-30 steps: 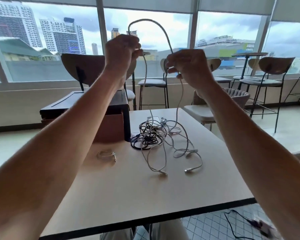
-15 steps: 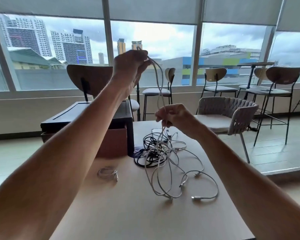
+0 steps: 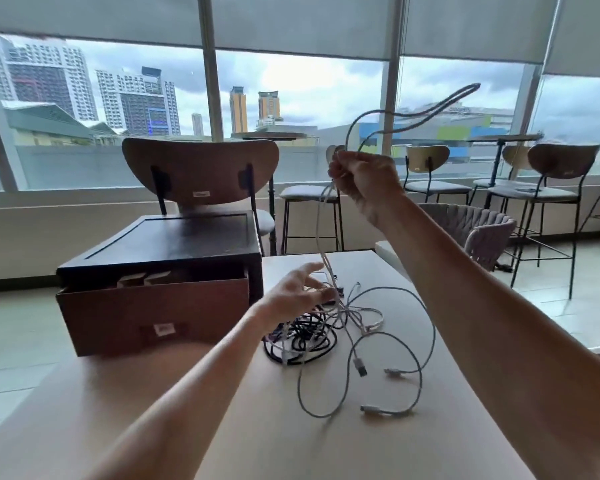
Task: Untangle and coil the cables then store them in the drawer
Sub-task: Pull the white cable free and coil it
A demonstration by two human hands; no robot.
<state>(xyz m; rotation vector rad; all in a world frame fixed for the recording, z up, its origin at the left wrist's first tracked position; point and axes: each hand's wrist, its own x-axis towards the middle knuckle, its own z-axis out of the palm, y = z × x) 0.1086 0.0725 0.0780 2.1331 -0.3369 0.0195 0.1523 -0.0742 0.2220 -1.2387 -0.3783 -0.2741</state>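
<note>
1. Judging from how things lie, the task is at an early stage. No finished coil shows anywhere, and the tangle of black and white leads sits knotted on the bench at the centre of the frame, just right of the drawer.
2. One step looks done: the drawer at centre left stands partly pulled out of its dark cabinet, front toward the camera. Something pale lies inside, but I cannot tell what it is.
3. The right hand, raised at upper centre right, has its fingers curled round a white cable and pinches it as a doubled strand.
4. The left hand reaches low over the far edge of the tangle with fingers spread wide and holding nothing. Whether the fingertips touch the leads I cannot tell.
5. The held cable's long axis runs close to vertical, dropping from the raised hand straight into the heap, so its lower part is not yet free. Above the fist the doubled loop swings out toward the upper right of the frame, its bend pointing that way.
6. Several loose plug ends sprawl toward the lower right, lying flat on the bench.
7. What remains, by my reading, is to draw this cable out of the knot, wind it, do the same for each other lead, and then lay them all in the drawer.
</note>
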